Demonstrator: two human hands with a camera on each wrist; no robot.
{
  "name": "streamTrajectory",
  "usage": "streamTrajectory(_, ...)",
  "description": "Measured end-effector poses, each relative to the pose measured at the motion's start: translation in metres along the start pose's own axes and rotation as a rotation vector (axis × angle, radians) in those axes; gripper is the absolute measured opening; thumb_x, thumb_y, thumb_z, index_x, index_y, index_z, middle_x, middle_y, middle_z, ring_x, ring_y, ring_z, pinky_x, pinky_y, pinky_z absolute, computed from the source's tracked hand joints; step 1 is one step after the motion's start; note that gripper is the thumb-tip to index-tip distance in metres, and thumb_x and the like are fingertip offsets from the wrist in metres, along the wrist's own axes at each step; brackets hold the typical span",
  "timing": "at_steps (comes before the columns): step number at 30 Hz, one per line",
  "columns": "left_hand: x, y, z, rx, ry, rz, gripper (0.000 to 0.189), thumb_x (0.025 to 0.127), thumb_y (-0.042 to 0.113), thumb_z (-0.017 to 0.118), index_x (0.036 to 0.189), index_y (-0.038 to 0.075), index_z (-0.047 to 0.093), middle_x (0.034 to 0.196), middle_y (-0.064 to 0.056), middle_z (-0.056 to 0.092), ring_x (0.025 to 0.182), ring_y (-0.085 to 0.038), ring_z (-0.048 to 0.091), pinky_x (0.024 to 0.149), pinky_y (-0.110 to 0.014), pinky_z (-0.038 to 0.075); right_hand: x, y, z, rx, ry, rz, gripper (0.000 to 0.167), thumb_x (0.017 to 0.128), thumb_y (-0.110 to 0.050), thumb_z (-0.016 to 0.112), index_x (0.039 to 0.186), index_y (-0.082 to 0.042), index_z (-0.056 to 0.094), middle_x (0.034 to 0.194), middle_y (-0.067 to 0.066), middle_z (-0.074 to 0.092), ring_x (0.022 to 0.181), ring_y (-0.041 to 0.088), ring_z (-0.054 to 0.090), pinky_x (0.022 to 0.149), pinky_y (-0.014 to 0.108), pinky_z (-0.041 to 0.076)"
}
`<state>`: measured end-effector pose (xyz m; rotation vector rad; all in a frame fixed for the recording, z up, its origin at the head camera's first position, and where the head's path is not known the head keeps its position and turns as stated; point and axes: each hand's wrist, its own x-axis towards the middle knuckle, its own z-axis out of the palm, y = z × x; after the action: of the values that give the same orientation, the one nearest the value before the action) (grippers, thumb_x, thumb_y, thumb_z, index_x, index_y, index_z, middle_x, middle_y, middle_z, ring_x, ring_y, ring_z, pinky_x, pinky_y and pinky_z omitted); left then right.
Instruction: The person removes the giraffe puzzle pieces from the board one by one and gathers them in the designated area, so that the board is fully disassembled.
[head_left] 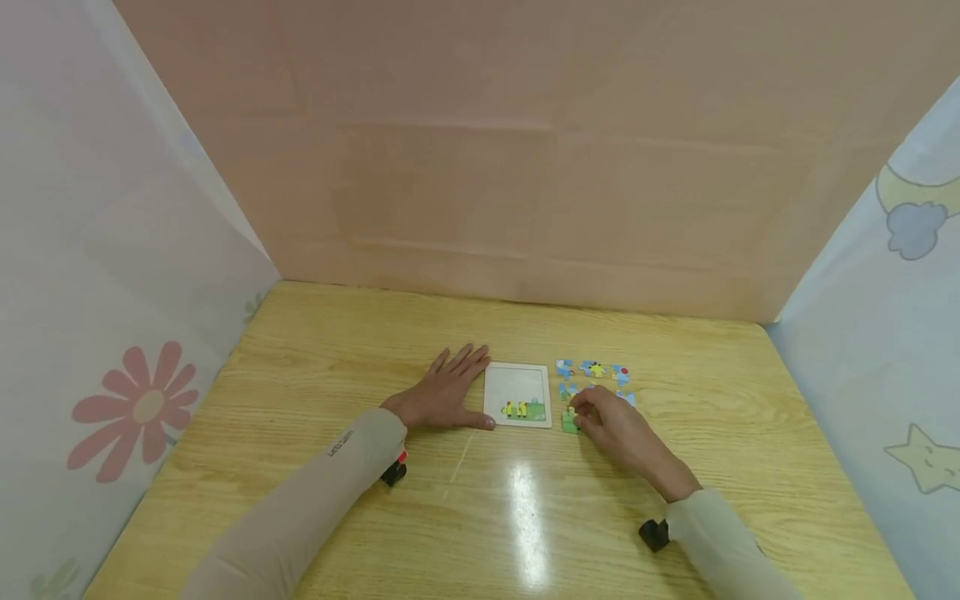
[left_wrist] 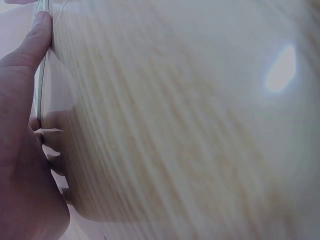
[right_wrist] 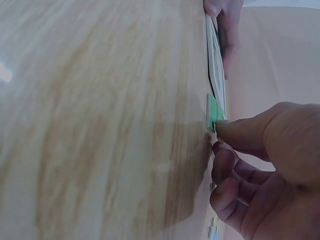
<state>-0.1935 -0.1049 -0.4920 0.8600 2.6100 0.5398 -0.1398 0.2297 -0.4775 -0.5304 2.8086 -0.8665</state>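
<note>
A white puzzle tray (head_left: 517, 367) lies on the table with a few joined green and yellow pieces (head_left: 525, 409) along its lower side. My left hand (head_left: 444, 397) rests on the table with its fingers spread, thumb and fingers touching the tray's left edge. In the left wrist view the thumb (left_wrist: 42, 30) lies straight along that edge. To the right of the tray, my right hand (head_left: 611, 423) pinches a green puzzle piece (head_left: 570, 422) between thumb and fingers. The right wrist view shows the green piece (right_wrist: 214, 107) at the thumb tip, close to the tray.
Several loose puzzle pieces (head_left: 596, 369), mostly blue and yellow, lie right of the tray, some partly hidden by my right hand. The wooden table (head_left: 360, 333) meets a brown backdrop (head_left: 450, 208) behind, with patterned cloth walls (head_left: 112, 250) at both sides.
</note>
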Motion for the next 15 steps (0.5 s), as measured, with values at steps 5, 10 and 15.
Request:
streamTrajectory(5, -0.0002, 0.0001, -0.0012, 0.007, -0.003, 0.000, 0.112, 0.094, 0.071, 0.067, 0.173, 0.012, 0.013, 0.183, -0.002, -0.001, 0.171, -0.028, -0.006, 0.138, -0.058, -0.005, -0.0001, -0.0015, 0.0006, -0.015, 0.009, -0.012, 0.017, 0.103, -0.008, 0.068, 0.119, -0.005, 0.071, 0.110, 0.006, 0.070, 0.098, 0.020, 0.070, 0.083, 0.037, 0.059)
streamTrajectory(10, 0.0004, -0.0004, -0.0002, 0.009, -0.008, -0.003, 0.113, 0.094, 0.072, 0.066, 0.173, 0.013, 0.012, 0.183, -0.001, -0.003, 0.171, -0.026, -0.007, 0.138, -0.057, -0.006, -0.0007, -0.0012, 0.0012, -0.019, 0.004, 0.000, 0.017, 0.103, -0.009, 0.068, 0.120, -0.005, 0.071, 0.110, 0.005, 0.069, 0.097, 0.018, 0.068, 0.080, 0.033, 0.057)
streamTrajectory(15, 0.0011, -0.0021, 0.0018, 0.009, -0.006, -0.004, 0.113, 0.094, 0.073, 0.066, 0.173, 0.013, 0.011, 0.183, 0.000, -0.004, 0.171, -0.026, -0.007, 0.138, -0.057, -0.005, -0.0008, 0.0009, 0.0017, -0.014, -0.003, 0.009, 0.017, 0.104, -0.010, 0.067, 0.120, -0.006, 0.071, 0.110, 0.004, 0.068, 0.093, 0.014, 0.064, 0.077, 0.030, 0.054)
